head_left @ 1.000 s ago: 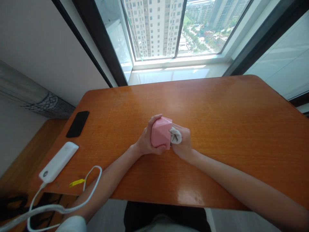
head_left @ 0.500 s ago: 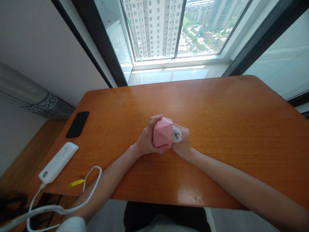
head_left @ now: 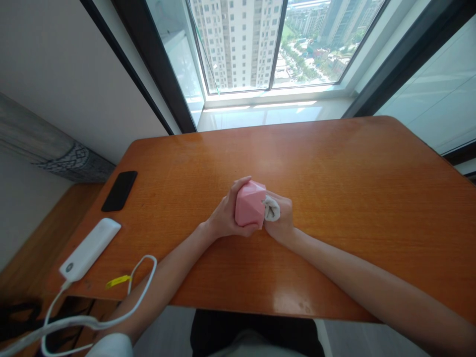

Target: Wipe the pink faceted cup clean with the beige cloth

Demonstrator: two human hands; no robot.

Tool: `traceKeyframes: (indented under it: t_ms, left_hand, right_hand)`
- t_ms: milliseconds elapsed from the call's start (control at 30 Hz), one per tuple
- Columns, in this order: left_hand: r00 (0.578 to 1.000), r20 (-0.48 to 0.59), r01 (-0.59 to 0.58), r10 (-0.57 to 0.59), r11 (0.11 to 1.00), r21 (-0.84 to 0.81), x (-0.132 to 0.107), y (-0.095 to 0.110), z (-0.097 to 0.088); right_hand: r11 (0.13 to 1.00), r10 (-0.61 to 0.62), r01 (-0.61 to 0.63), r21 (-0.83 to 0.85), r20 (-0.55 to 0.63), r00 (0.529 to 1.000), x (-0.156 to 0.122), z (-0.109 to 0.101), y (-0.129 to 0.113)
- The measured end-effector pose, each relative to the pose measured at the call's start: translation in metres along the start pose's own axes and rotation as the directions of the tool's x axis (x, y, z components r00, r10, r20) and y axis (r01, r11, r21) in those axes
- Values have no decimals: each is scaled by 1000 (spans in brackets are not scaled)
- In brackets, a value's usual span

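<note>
Near the middle of the orange wooden table (head_left: 334, 198), the left hand (head_left: 224, 215) is gripping a pink faceted block (head_left: 250, 204), while the closed right hand (head_left: 279, 218) is pressing a white cloth (head_left: 271, 208) against the block's right side. Open wood is stretching ahead to the far edge and rightward; a black phone (head_left: 119, 191) and a white power bank (head_left: 89, 249) are lying well left of the grip. Compared with the earlier frame, the cloth is showing slightly more.
</note>
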State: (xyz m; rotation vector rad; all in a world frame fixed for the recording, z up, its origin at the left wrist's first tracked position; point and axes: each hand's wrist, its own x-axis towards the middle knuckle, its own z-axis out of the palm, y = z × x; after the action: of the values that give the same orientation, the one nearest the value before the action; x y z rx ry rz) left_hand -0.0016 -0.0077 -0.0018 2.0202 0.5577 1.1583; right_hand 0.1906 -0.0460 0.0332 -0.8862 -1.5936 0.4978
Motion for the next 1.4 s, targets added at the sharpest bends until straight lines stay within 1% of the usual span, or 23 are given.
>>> traceKeyframes:
  t_ms: [67,100,167,267,333,400,500,567,633,767,833,933,1000,1033,1100,1167,1233,1300,1333,1400]
  left_hand:
    - [998,-16,-66,68,994,91,1,-1,-1]
    - [997,-15,-80,82,992,94,2,0,-2]
    - [999,12,-45,45,999,6,6,3,-4]
    - [995,84,62,-48,982,-176,8,7,-5]
    - [993,91,85,-68,976,-201,6,5,-4]
    - [996,63,75,-67,987,-139,2,0,-3]
    - [999,27,37,-37,999,1,-3,-6,-1]
    - [1000,25,5,-6,999,31,-3,-6,-1]
    - [999,43,10,-9,1000,-28,0,-2,-2]
    - [992,93,103,-84,972,-212,7,8,-4]
    - [991,95,118,-98,965,-232,7,11,-4]
    - [990,100,120,-101,971,-209,5,9,-3]
    - [993,100,83,-66,979,-184,4,5,-2]
    - [995,97,43,-26,985,-168,3,3,-2]
    - [993,91,-66,76,992,-110,5,-1,-3]
    - [976,95,-196,195,981,1,7,-3,-6]
    - [941,123,-331,314,932,150,9,-4,-12]
    - [898,170,-439,406,850,291,11,-5,-18]
    - [882,196,-472,429,810,349,11,-6,-21]
    - [872,230,-490,433,764,421,10,-9,-26]
  right_hand:
    - [1000,5,-5,16,-3,1000,0,0,0]
    - [1000,7,-6,17,-11,1000,-1,0,0]
    - [1000,-10,10,7,-26,1000,-3,0,1]
    - [999,-44,43,-20,-31,999,-7,0,2]
    - [999,-41,40,-19,-20,999,-6,0,1]
    - [1000,-9,9,-4,-1,1000,-4,-1,0]
    - [999,38,-38,11,18,999,0,-1,-2]
    - [999,32,-33,8,11,999,1,-2,-3]
    - [1000,-2,2,-4,-10,1000,-1,-1,-2]
    - [998,-52,50,-35,-43,998,-5,-1,0]
    - [999,-31,29,-44,-33,999,-5,-1,1]
    - [999,37,-37,-38,1,999,-3,-1,0]
    - [998,65,-65,-11,7,998,-2,-2,-1]
    - [998,69,-69,7,6,998,-2,-2,-2]
    - [996,74,-73,42,-16,997,-3,-2,-1]
    - [993,97,-95,70,-32,995,-5,-1,1]
    - [986,146,-142,90,-40,988,-6,0,2]
    - [972,211,-205,112,-46,976,-6,1,3]
    - [965,241,-233,123,-54,969,-5,1,3]
    - [951,287,-275,144,-73,955,-3,2,1]
